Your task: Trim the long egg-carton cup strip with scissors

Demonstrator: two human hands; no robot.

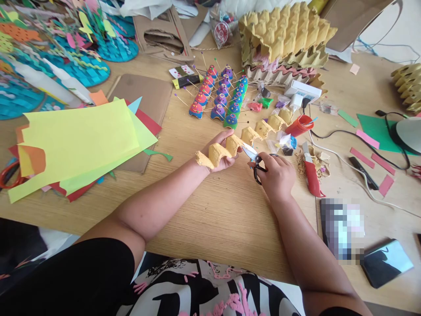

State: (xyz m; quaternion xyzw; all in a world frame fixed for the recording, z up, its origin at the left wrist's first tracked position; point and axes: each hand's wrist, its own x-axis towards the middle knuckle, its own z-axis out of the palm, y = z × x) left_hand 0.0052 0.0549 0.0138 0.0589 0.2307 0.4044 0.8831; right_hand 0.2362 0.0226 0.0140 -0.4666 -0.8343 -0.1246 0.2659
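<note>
Above the wooden table (pixel 230 219), the yellow egg-carton strip (pixel 215 153) slants upward, pinched between the left hand's (pixel 226 153) fingers and thumb; the right hand (pixel 278 175) grips black-handled scissors (pixel 251 153), blades at the strip's edge

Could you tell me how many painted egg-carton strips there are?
3: the red-and-blue strip at left, the purple one in the middle, the green-and-blue one at right, side by side.

Flat item (pixel 342 229) pixelated; left hand (pixel 224 164) partly behind carton strip (pixel 233 145).
</note>
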